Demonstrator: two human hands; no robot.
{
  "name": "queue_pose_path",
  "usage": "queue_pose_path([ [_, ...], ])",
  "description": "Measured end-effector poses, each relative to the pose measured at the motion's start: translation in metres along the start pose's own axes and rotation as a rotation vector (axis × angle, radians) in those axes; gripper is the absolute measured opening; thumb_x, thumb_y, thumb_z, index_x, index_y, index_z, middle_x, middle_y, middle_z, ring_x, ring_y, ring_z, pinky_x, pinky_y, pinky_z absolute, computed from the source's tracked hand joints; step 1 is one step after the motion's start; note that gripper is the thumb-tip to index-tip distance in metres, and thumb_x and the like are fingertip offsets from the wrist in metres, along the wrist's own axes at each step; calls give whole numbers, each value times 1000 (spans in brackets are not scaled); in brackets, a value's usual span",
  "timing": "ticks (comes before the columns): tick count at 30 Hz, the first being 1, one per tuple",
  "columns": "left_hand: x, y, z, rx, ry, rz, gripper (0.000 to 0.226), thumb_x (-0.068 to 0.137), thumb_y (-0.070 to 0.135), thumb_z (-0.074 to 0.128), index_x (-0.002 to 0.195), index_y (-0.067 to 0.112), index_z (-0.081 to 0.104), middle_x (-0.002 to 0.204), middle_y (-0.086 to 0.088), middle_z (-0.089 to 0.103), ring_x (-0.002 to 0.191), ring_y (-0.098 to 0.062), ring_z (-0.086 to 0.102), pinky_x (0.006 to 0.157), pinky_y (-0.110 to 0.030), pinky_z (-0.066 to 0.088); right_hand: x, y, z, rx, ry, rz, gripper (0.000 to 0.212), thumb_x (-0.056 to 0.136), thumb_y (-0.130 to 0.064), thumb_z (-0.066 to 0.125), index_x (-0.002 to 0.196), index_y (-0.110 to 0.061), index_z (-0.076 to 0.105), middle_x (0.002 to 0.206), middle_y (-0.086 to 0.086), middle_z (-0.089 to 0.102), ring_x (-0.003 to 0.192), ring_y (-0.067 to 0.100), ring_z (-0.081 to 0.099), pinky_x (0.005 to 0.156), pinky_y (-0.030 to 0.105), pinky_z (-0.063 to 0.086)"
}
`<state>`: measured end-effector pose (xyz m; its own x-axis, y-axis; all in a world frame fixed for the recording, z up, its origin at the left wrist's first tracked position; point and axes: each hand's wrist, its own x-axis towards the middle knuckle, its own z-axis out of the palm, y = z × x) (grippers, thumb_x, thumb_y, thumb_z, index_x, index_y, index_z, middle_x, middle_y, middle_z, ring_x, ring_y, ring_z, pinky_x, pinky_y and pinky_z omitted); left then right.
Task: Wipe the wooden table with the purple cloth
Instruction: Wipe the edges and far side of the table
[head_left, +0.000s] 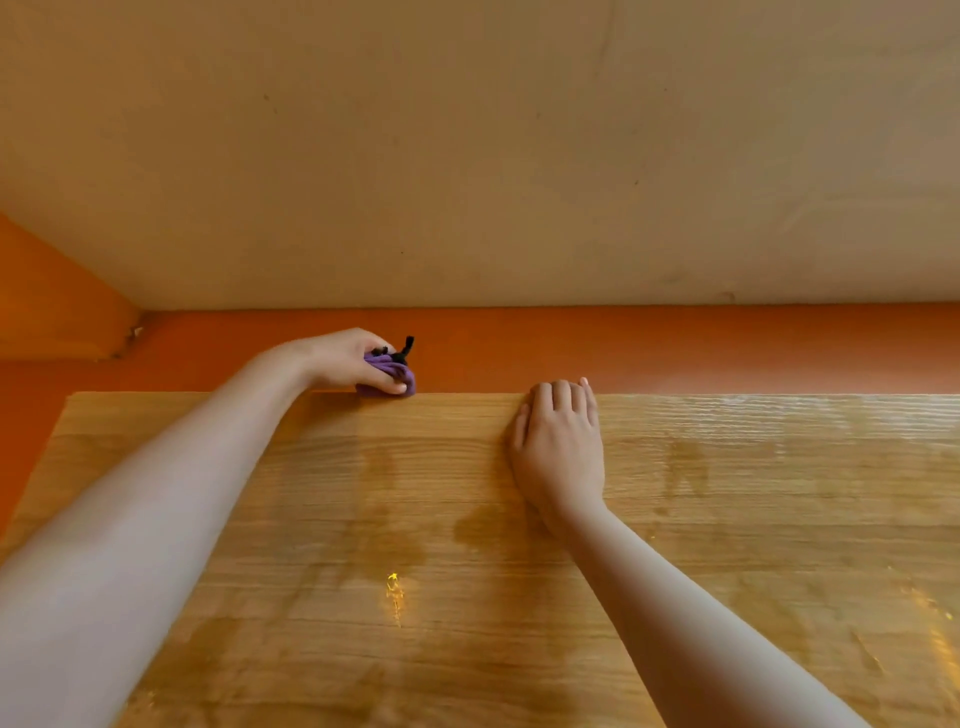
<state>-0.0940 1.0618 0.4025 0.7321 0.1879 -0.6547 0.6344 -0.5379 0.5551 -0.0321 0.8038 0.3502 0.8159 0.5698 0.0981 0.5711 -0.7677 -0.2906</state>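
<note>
At the far edge of the wooden table (727, 519), left of centre: left hand (345, 361) is gripping the purple cloth (392, 376), bunched into a wad, fingers curled around it, pressing it down at the rim. A black cord or trim (404, 349) is sticking up from the bundle; what it is cannot be told.

Right hand (561, 447): holding nothing, lying flat with fingers together on the tabletop near the far edge, apparently bracing.

Surface condition: darker, wet-looking patches are showing across the middle and right; glare is lying along the far right strip.

Progress, as judged: wiping is under way, with the cloth working the far rim. Whether the patches are wiped tracks or spills awaiting the cloth cannot be told, so the share remaining is uncertain.

Beyond the table: orange floor (675, 348), pale wall (467, 156).
</note>
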Motion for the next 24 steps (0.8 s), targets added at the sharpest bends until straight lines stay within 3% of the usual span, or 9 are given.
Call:
queue_pose_path([
  [6, 13, 35, 24, -83, -4, 27, 22, 83, 25, 73, 103, 16, 71, 107, -3, 71, 101, -18, 64, 91, -32, 48, 2, 0, 1, -22, 4, 6, 25, 91, -21, 35, 93, -6, 54, 96, 12, 58, 98, 32, 52, 111, 44, 29],
  [12, 38, 73, 54, -82, -31, 128, 23, 84, 23, 73, 103, 11, 70, 102, -8, 70, 85, -14, 60, 75, -26, 44, 3, 1, 2, -29, 18, 10, 24, 90, -21, 36, 90, -6, 55, 93, 12, 58, 95, 33, 52, 110, 44, 30],
  [17, 19, 30, 25, -90, -40, 100, 18, 85, 21, 72, 102, 16, 72, 106, -2, 71, 96, -14, 65, 82, -25, 48, 3, 1, 3, -42, 7, -4, 24, 91, -21, 35, 93, -6, 54, 95, 12, 58, 97, 31, 52, 112, 42, 27],
  [24, -20, -70, -34, -46, 16, -14, 20, 80, 32, 75, 99, 25, 73, 106, 3, 73, 106, -18, 65, 104, -42, 43, 0, -3, 2, -59, -2, 4, 35, 93, -24, 27, 98, -4, 55, 101, 14, 60, 104, 31, 53, 114, 43, 24],
])
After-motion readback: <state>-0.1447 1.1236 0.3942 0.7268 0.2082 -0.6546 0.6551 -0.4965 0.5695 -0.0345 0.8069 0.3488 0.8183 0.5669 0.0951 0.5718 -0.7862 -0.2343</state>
